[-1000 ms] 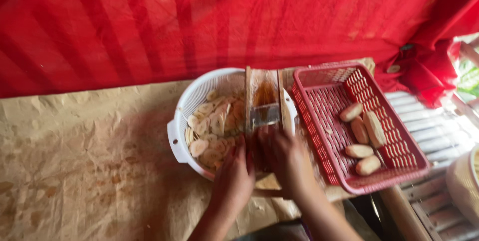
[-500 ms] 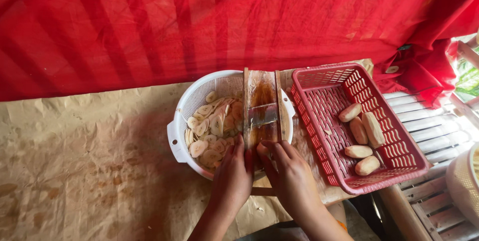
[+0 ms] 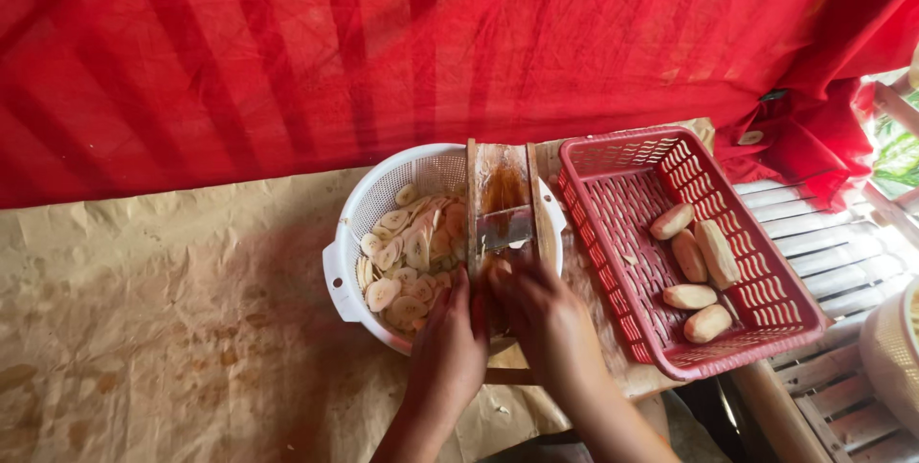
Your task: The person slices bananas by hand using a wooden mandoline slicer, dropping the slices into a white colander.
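A: Entry, largest first. A table (image 3: 144,329) covered in brown paper was recorded, a red cloth (image 3: 383,51) hanging behind its far edge. At the right edge a red basket (image 3: 613,262) was noted, five peeled pieces lying in its right half.

B: And the white colander (image 3: 354,233)?

A: It was seen near the table's front edge, left of the basket and just beside it, holding pale slices (image 3: 407,276). A wooden slicer board (image 3: 503,185) was laid across its right rim.

B: What had changed against the earlier pictures?

A: Both hands were found drawn back toward the near end of the board, below the blade. One slicing stroke was judged finished, another due.

B: Fingers?

A: The left hand (image 3: 450,348) was closed narrowly on the board's left edge. The right hand (image 3: 541,315) was curled over a small piece on the board; the piece itself was mostly hidden.
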